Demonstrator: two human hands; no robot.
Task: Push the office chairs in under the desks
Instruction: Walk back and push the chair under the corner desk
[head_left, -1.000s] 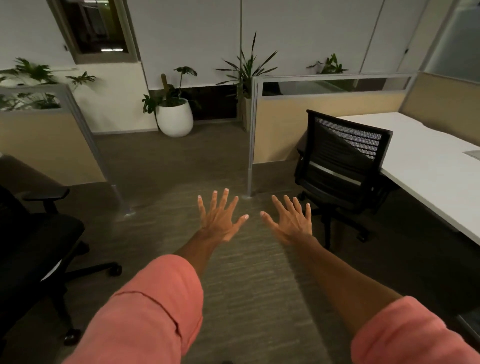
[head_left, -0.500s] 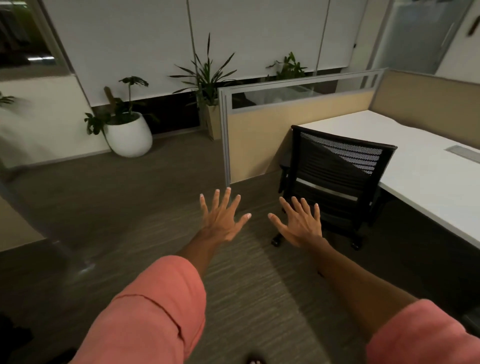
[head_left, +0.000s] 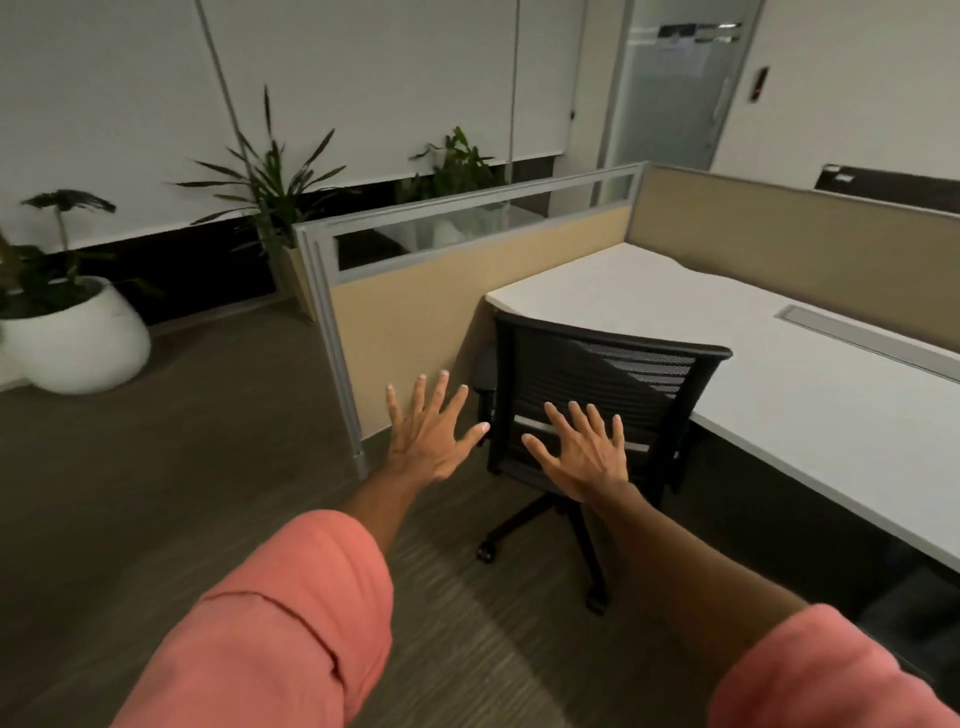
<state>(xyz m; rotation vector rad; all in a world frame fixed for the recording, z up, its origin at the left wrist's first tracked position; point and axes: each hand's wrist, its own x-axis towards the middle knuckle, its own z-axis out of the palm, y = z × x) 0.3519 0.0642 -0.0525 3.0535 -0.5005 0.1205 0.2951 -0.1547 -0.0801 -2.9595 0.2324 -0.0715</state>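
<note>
A wheeled mesh-backed chair (head_left: 597, 410) is seen angled beside the counter (head_left: 779, 395), not yet tucked under. Left hand (head_left: 431, 431) and right hand (head_left: 584, 452) are held spread, empty. An easy roll is expected if pushed at the stiff backrest frame.

Left hand (head_left: 428, 439): palm down, fingers spread wide, holding nothing.
Right hand (head_left: 584, 452): palm down, fingers splayed, empty; contact with anything beneath is unclear.
Arms: both stretched forward, pink sleeves pushed above the forearms.
</note>
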